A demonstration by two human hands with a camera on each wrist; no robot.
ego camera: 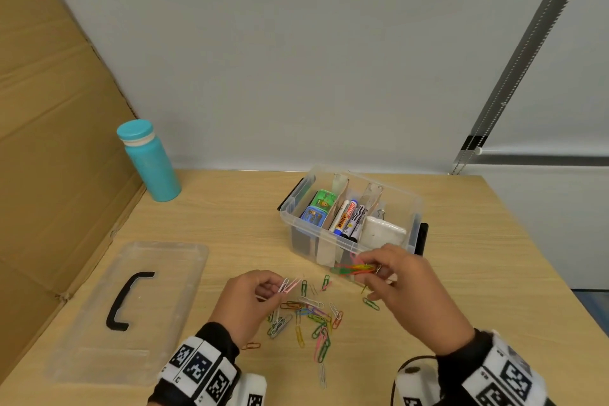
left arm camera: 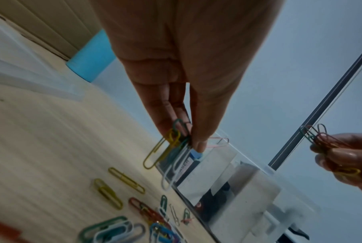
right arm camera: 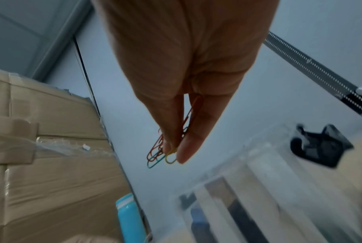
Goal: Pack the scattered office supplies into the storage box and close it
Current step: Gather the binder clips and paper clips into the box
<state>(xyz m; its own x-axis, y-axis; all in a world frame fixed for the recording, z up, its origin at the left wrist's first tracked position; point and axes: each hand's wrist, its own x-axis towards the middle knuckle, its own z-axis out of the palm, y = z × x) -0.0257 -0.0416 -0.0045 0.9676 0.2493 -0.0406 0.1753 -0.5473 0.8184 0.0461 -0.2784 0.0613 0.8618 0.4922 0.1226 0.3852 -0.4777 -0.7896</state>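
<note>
Both hands raised above the desk [ego camera: 230, 214], each pinching paper clips. Left hand [ego camera: 250, 301]: thumb and fingers closed on a small bunch of clips [left arm camera: 173, 144] (yellow, white, pink, green). Right hand [ego camera: 405, 287]: fingertips clamped on a red, green and yellow bunch [ego camera: 354, 269], held just in front of the storage box [ego camera: 389, 194]. The clear box stands open, dividers forming 3 compartments holding sharpeners, markers [ego camera: 347, 217] and a white eraser. Loose clips [ego camera: 313, 323] lie scattered on the desk between the hands. Lid [ego camera: 128, 310] lies flat at left; teal bottle [ego camera: 150, 161] behind it.
</note>
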